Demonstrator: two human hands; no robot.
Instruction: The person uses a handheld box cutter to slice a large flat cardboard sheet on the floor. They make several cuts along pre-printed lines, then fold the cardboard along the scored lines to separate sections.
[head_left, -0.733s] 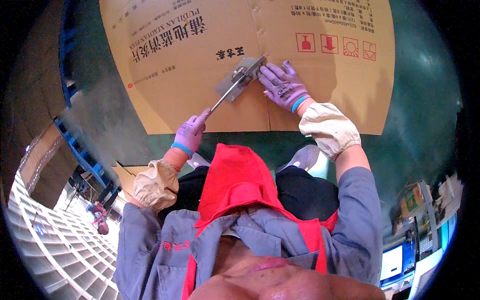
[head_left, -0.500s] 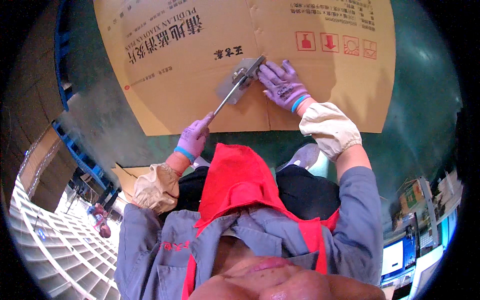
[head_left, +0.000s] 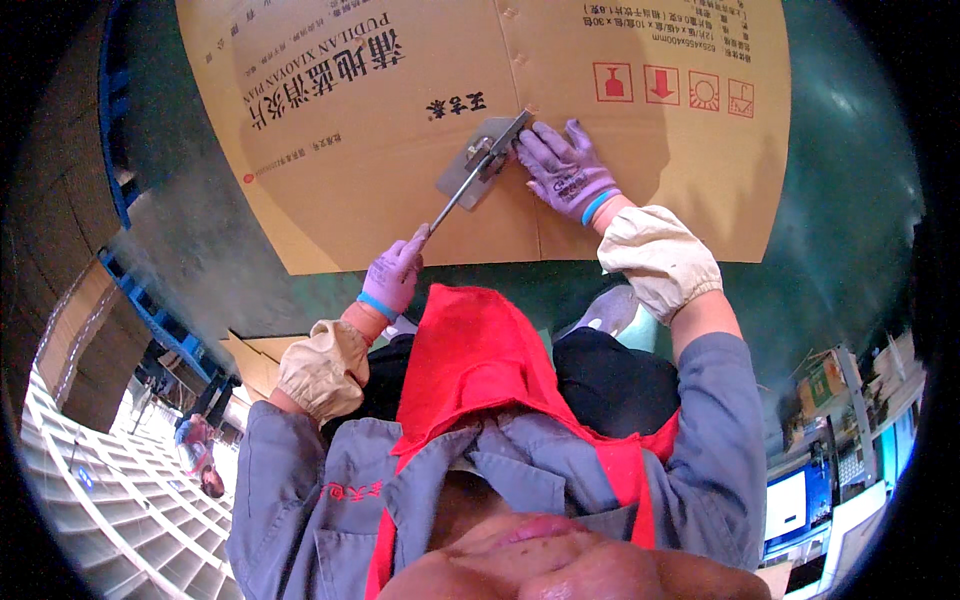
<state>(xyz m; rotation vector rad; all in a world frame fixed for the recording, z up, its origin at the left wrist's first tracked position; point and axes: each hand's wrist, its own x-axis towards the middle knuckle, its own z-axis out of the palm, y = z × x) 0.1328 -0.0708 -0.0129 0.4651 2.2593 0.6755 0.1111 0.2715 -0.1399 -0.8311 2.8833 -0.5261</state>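
Note:
A large flattened cardboard box [head_left: 400, 130] with printed marks lies on the green floor in front of me. A grey metal hand stapler [head_left: 482, 160] with a long lever handle sits on its centre seam. My left hand [head_left: 393, 275], in a purple glove, grips the end of the lever handle at the sheet's near edge. My right hand [head_left: 565, 170], also purple-gloved, lies with spread fingers on the cardboard right beside the tool's head, touching it. Cream sleeve covers sit over both wrists.
The green floor [head_left: 850, 200] surrounds the sheet. More cardboard sheets [head_left: 255, 355] lie at my lower left next to a blue metal frame [head_left: 150, 310]. Other people [head_left: 200, 460] stand far off at the lower left. Screens and a desk [head_left: 820, 480] are at the lower right.
The view has shifted slightly and the cardboard sits a little higher in it. Both hands keep their hold and place on the tool and the sheet.

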